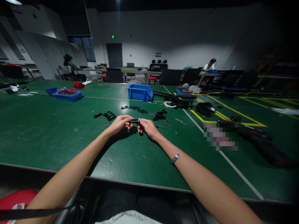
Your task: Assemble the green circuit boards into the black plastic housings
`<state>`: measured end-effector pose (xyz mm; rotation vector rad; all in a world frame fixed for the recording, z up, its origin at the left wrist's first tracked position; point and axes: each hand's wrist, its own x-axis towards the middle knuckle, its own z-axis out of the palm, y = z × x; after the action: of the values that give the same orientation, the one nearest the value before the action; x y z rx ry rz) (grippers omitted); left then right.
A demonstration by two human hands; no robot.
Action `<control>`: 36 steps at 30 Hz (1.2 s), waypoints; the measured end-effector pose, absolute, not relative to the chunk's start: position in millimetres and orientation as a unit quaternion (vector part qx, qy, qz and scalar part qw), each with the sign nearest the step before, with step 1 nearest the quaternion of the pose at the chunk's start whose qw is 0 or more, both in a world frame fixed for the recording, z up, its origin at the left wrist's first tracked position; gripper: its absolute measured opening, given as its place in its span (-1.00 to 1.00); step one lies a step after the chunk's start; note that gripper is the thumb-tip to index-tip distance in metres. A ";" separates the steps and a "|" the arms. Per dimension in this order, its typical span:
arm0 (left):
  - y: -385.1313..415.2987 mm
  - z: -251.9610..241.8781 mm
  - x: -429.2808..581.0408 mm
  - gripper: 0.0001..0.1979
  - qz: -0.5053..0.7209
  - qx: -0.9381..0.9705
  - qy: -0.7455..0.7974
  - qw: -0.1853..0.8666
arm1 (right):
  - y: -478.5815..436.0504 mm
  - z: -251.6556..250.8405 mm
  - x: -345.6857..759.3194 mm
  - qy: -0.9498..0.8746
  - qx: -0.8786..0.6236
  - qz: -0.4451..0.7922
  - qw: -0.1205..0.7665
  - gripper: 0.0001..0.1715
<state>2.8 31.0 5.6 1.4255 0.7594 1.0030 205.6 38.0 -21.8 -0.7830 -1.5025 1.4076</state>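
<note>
Between my two hands, just above the green table [70, 133], is a small black rectangular part [135, 120] with a pale edge. My left hand [120, 124] pinches its left end, and my right hand [148, 128] grips the right end. What kind of part it is cannot be made out. Just beyond my left hand lie several black pieces with green spots [109, 115]. Farther off are more small dark pieces [141, 110]. Black parts [160, 115] and a short red and blue wire [167, 122] lie beyond my right hand.
An upright blue bin [140, 92] stands behind the parts. To the left, a blue tray [67, 95] holds a pile of reddish small pieces. Black tool-like objects [257, 137] and yellow tape lines [233, 120] are at right. Two people sit at far desks.
</note>
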 end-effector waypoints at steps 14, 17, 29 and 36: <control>34.0 4.3 2.1 -0.70 0.454 0.640 0.360 0.505 | 33.6 -18.6 203.1 -0.616 -0.347 0.516 0.484 -0.46; 34.1 5.5 1.9 -0.70 0.455 0.641 0.365 0.499 | 33.6 -18.4 204.0 -0.620 -0.345 0.512 0.484 -0.47; 32.6 8.9 -1.3 -0.68 0.430 0.697 0.366 0.441 | 30.8 -16.4 205.7 -0.631 -0.345 0.510 0.472 -0.45; 31.6 9.5 -1.7 -0.67 0.424 0.708 0.369 0.428 | 33.0 -17.7 206.5 -0.639 -0.344 0.500 0.472 -0.47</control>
<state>-1.7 31.6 9.5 1.7671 0.9213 1.0581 206.5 33.0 -17.7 -0.8423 -1.5653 1.2250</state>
